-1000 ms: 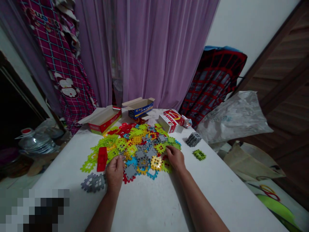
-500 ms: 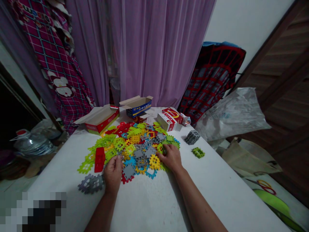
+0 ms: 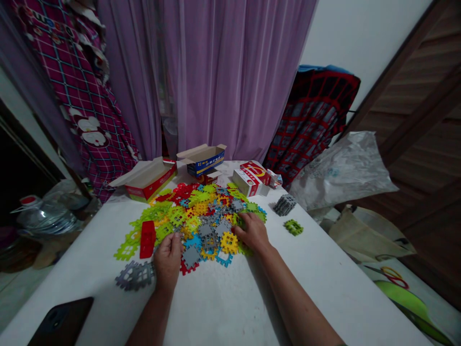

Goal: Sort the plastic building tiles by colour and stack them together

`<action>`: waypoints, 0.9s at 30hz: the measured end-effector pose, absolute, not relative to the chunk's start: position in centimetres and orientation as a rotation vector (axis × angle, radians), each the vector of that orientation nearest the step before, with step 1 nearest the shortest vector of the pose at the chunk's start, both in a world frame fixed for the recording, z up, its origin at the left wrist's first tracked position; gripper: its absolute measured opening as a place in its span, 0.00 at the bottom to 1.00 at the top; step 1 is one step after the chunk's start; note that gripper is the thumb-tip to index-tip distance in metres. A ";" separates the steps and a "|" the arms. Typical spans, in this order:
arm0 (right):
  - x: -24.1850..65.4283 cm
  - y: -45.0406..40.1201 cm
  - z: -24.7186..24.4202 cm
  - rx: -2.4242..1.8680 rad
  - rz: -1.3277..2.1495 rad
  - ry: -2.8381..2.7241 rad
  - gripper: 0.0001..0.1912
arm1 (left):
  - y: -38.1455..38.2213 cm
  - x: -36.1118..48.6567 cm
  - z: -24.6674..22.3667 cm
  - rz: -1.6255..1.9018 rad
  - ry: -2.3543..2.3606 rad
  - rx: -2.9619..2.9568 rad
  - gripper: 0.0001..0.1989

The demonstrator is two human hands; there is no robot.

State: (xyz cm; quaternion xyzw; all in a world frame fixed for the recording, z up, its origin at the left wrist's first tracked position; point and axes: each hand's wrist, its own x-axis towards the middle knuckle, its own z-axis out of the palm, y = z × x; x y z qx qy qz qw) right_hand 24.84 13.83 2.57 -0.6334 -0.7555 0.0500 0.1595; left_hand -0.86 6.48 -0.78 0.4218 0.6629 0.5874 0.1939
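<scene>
Purple curtains [image 3: 230, 77] hung behind a white worktop [image 3: 216, 312], with a pale wall [image 3: 345, 33] to the right. Centre of worktop: a loose pile of toothed plastic pieces [image 3: 207, 227], in green, yellow, red, blue and grey, many overlapping. Right hand [image 3: 253, 232] reached in at the pile's right side, fingers bent over green pieces, thumb near a yellow square [image 3: 229, 242]; whether its grip had closed on a piece could not be told. Left hand [image 3: 167, 259] stood at the pile's near left edge, fingers curled, thumb and forefinger close together; any piece pinched in that grip could not be made out. Just left of it lay a red block [image 3: 147, 240] and, nearer the wearer, a cluster of grey pieces [image 3: 134, 276]. Well apart from the pile on the right: a grey stack [image 3: 285, 205], leaning, and nearer the wearer a small green stack [image 3: 293, 227]. Beyond the pile: an open red-and-green box [image 3: 158, 185], an open blue box [image 3: 206, 165] and a red-and-white box [image 3: 248, 181]. Dark phone [image 3: 61, 323] at the near left corner. Off the worktop: a clear bottle [image 3: 46, 216] with red cap on the left; a translucent plastic bag [image 3: 347, 170] and scissors [image 3: 394, 278] on the right.
</scene>
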 end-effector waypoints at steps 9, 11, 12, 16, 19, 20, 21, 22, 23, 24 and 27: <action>24.2 16.2 3.3 -1.786 0.274 -2.305 0.29 | 6.5 -0.7 -0.5 1.682 1.802 1.190 0.21; 24.4 16.6 3.6 -1.758 0.318 -2.364 0.31 | 6.5 -0.7 -0.7 1.687 1.794 1.185 0.21; 24.4 16.7 3.8 -1.743 0.330 -2.393 0.32 | 6.6 -0.7 -0.8 1.686 1.792 1.182 0.22; 24.7 16.5 4.6 -1.704 0.305 -2.476 0.38 | 6.6 -0.6 -0.9 1.688 1.772 1.149 0.22; 24.7 16.1 4.9 -1.668 0.190 -2.502 0.32 | 6.6 -0.4 -0.6 1.704 1.775 1.107 0.22; 24.8 15.9 4.8 -1.647 0.140 -2.493 0.30 | 6.6 -0.4 -0.5 1.703 1.778 1.102 0.22; 24.8 15.8 4.7 -1.620 0.091 -2.475 0.28 | 6.5 -0.4 -0.4 1.701 1.781 1.103 0.22; 24.9 15.7 4.5 -1.593 0.047 -2.445 0.27 | 6.5 -0.4 -0.3 1.697 1.781 1.109 0.22; 25.0 15.6 4.2 -1.567 0.009 -2.405 0.27 | 6.4 -0.4 -0.2 1.696 1.780 1.118 0.22; 25.2 15.5 3.8 -1.536 -0.019 -2.363 0.26 | 6.4 -0.4 -0.1 1.695 1.782 1.127 0.22; 25.9 14.9 2.1 -1.373 0.000 -2.308 0.26 | 6.4 -0.4 -0.1 1.689 1.810 1.134 0.22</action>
